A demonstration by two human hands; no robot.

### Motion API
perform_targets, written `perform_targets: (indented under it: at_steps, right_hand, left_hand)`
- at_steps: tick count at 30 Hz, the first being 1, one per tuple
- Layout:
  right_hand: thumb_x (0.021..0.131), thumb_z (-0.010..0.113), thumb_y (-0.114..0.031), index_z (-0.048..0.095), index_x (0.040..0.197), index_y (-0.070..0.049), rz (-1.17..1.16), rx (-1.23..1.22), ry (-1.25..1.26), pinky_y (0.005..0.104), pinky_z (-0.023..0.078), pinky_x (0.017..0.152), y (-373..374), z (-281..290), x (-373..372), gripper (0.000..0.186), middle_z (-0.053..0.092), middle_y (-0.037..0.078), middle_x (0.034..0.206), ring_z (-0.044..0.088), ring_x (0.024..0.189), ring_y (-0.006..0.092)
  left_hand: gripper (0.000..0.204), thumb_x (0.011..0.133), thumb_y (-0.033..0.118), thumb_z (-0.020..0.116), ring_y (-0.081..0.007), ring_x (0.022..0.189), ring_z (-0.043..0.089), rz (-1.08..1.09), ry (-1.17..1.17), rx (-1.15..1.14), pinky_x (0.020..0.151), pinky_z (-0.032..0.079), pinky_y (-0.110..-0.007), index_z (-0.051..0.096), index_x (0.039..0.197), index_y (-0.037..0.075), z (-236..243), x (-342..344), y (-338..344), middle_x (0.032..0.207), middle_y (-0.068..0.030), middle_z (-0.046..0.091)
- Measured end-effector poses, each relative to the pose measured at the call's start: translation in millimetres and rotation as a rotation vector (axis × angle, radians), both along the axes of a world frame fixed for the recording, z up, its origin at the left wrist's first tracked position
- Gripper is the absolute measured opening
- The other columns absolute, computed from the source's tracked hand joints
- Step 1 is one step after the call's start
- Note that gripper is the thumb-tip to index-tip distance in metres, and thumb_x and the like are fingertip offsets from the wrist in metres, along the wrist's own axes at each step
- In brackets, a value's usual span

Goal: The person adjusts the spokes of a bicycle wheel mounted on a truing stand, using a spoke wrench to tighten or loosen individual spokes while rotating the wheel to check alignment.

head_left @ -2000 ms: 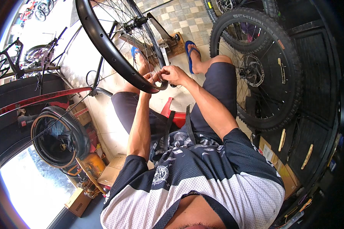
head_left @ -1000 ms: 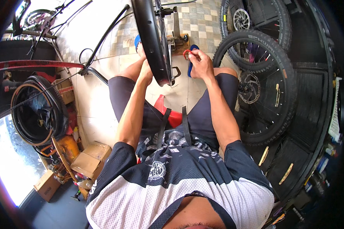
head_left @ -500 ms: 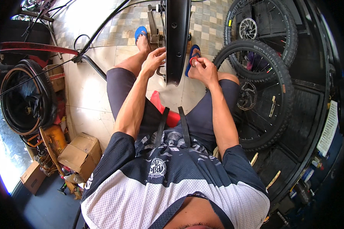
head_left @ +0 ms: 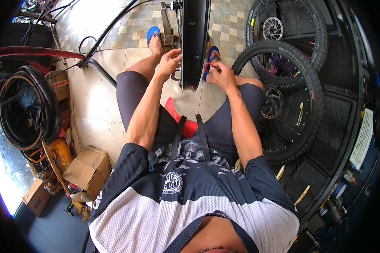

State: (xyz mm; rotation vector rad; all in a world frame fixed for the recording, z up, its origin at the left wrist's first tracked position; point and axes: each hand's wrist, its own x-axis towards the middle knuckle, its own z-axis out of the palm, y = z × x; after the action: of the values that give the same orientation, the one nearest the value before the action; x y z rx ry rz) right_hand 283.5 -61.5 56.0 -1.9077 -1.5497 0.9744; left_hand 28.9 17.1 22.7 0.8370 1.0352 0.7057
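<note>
- Fingers of my right hand (head_left: 222, 78) are pressed together on one small red tool (head_left: 207, 65); it is just right of the rim, and a narrow gap is left between these two.
- Fingers of my left hand (head_left: 168, 65) are bent, at the left edge of one black rim (head_left: 196, 44); the tips are partly hidden, so I cannot tell if they pinch something.
- This rim is upright between my two hands, and its lower end hangs over the cream tiles (head_left: 202, 101).
- Below this end, more open room lies between my two knees, as far as one red thing (head_left: 191, 127) near my lap.
- Beyond my left fingers, one metal stand arm (head_left: 167, 25) is close beside the rim.
- I count two blue sandals (head_left: 153, 33), one at each side of the rim.
- At right I count two wheels with tyres (head_left: 316, 105), overlapping; the nearer one reaches close to my right knee.
- At lower left are two brown cartons (head_left: 86, 168), well apart from my hands.
</note>
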Motion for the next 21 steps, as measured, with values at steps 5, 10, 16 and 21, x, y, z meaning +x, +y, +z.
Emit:
perform_targets:
  at_steps: [5, 10, 16, 21]
  right_hand:
    - [0.092, 0.063, -0.025, 0.070, 0.105, -0.002, 0.018, 0.031, 0.022, 0.0385, 0.054, 0.075, -4, -3, 1, 0.027, 0.074, 0.015, 0.093, 0.071, 0.083, 0.0289]
    - [0.092, 0.063, -0.025, 0.070, 0.106, -0.002, 0.008, -0.004, 0.029, 0.0386, 0.054, 0.077, -15, 3, 2, 0.027, 0.075, 0.014, 0.095, 0.072, 0.087, 0.0285]
    - [0.092, 0.064, -0.028, 0.070, 0.109, -0.004, 0.010, -0.019, -0.039, 0.0396, 0.054, 0.080, -23, 10, 0, 0.029, 0.075, 0.013, 0.098, 0.072, 0.091, 0.0285]
    - [0.091, 0.066, -0.032, 0.070, 0.107, -0.007, -0.003, -0.035, -0.077, 0.0410, 0.054, 0.081, -27, 8, 0, 0.031, 0.075, 0.012, 0.097, 0.071, 0.092, 0.0292]
  left_hand:
    - [0.038, 0.098, 0.030, 0.066, -0.0093, 0.094, 0.063, -0.014, 0.022, -0.007, 0.078, 0.050, -0.028, 0.063, 0.126, 0.006, 1, -1, 3, 0.110, -0.0009, 0.069]
    - [0.047, 0.099, 0.035, 0.065, -0.0084, 0.093, 0.062, -0.034, 0.075, 0.032, 0.073, 0.049, -0.026, 0.059, 0.134, 0.004, 12, 1, -4, 0.113, -0.0014, 0.068]
    - [0.062, 0.097, 0.051, 0.062, -0.0118, 0.092, 0.060, 0.074, 0.050, 0.011, 0.076, 0.048, -0.028, 0.056, 0.137, 0.004, 24, -2, -24, 0.112, -0.0014, 0.065]
    - [0.064, 0.096, 0.056, 0.061, -0.0140, 0.093, 0.061, 0.056, 0.040, 0.036, 0.074, 0.050, -0.029, 0.059, 0.130, 0.003, 22, -8, -27, 0.110, -0.0045, 0.065]
